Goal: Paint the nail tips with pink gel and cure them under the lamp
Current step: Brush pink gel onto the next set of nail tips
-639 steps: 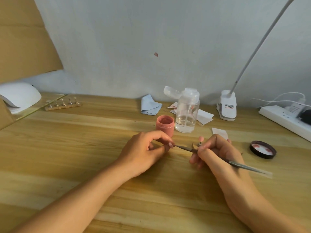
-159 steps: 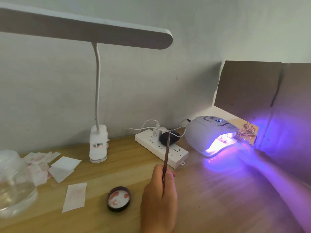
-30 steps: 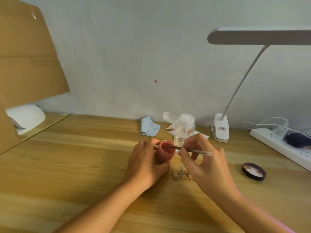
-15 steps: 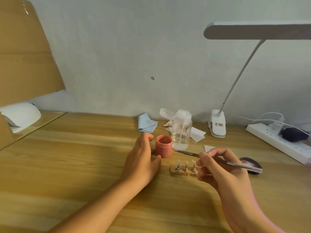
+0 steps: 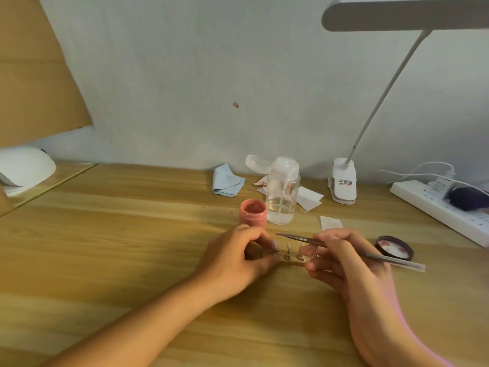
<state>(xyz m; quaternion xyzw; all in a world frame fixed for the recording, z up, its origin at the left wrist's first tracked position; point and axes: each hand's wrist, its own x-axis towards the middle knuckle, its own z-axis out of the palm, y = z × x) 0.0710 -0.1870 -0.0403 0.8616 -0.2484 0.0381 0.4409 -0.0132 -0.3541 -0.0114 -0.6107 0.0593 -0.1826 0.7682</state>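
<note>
The left hand [image 5: 235, 258] curls its fingers round one end of a small wooden strip [image 5: 291, 261]; the right hand [image 5: 352, 263] pinches a thin metal brush [image 5: 296, 237] above it

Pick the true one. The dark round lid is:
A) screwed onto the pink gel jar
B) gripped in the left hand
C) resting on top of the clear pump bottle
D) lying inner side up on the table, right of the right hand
D: the lid lies by itself on the wooden table, its pink-smeared inside facing up, to the right of the right hand; the pink gel jar stands open.
</note>
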